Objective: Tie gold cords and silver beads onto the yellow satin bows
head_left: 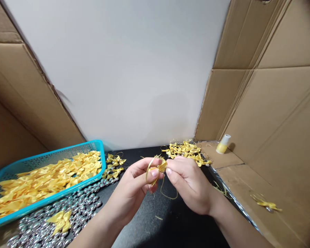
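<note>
Between my two hands, above the black table, is a yellow ribbon bow (162,166) with thin gold cord (170,198) looping from it. My left hand (142,177) pinches the bow and cord between thumb and fingers. From the other side my right hand (187,181) is closed, thumb against the curled forefinger, at the bow's right edge. What exactly lies inside the right fingers is hidden. Part of the cord hangs in a loop below the hands.
Left stands a turquoise basket (103,158) of yellow bows, with silver beads (85,205) and a loose bow (60,221) before it. Corded bows (184,150) lie piled at the back. Rightward are a white-and-yellow spool (223,144), another bow (270,205) and cardboard walls (281,120).
</note>
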Demonstrator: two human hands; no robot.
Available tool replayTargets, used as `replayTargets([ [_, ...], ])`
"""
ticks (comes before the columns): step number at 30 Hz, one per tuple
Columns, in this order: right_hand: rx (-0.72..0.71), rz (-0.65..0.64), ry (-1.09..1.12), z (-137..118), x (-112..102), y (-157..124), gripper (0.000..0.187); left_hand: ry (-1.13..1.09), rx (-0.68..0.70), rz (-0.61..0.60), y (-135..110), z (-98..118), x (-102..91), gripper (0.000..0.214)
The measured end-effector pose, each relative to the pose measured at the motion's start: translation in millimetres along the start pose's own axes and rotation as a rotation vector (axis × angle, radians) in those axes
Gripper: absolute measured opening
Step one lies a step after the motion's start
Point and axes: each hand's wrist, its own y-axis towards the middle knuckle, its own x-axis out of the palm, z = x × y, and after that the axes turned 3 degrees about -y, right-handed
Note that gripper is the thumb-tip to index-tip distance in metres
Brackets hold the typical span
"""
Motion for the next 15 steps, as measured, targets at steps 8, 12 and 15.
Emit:
replayTargets([
  [8,-0.012,-0.004,0.039,1.1,1.8,-0.1,0.034,0.026,0.005,-0.057,1.0,-1.9,-2.1,0.02],
  [12,-0.004,-0.015,0.02,0.0,2.6,0.2,0.034,0.042,0.016,-0.065,0.6,-1.6,-2.1,0.02],
  [15,0.004,-0.004,-0.038,-0.6,0.6,0.6,0.033,0.057,0.026,-0.052,0.1,1.1,-1.9,0.021],
])
